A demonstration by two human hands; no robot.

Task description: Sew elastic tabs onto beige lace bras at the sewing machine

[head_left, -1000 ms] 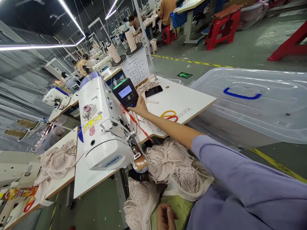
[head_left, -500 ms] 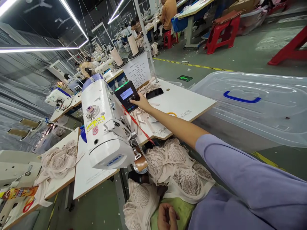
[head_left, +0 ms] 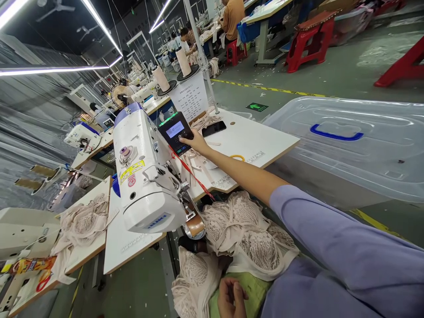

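Note:
My right hand [head_left: 195, 142] reaches out to the dark control panel [head_left: 175, 132] on the sewing machine. Its thumb rests on the panel's buttons below the lit screen, and its other fingers are curled at the panel's edge, partly hidden. Low in the view, my left hand [head_left: 232, 297] is loosely curled above the green cloth [head_left: 256, 287] on my lap, with nothing visible in it. Beige lace bras [head_left: 255, 238] are heaped over my lap beside the white sewing machine [head_left: 142, 172]. More bras [head_left: 194, 278] hang to the left of my left hand.
A black phone [head_left: 214, 128], fabric strips and a yellow ring [head_left: 237, 157] lie on the machine table [head_left: 274, 140]. A clear lidded bin [head_left: 331, 152] stands to the right. Another bra pile [head_left: 84, 221] is on the left table. Red stools [head_left: 311, 44] and other people are farther back.
The view has shifted very slightly. My right thumb stays on the control panel and my left hand stays over my lap.

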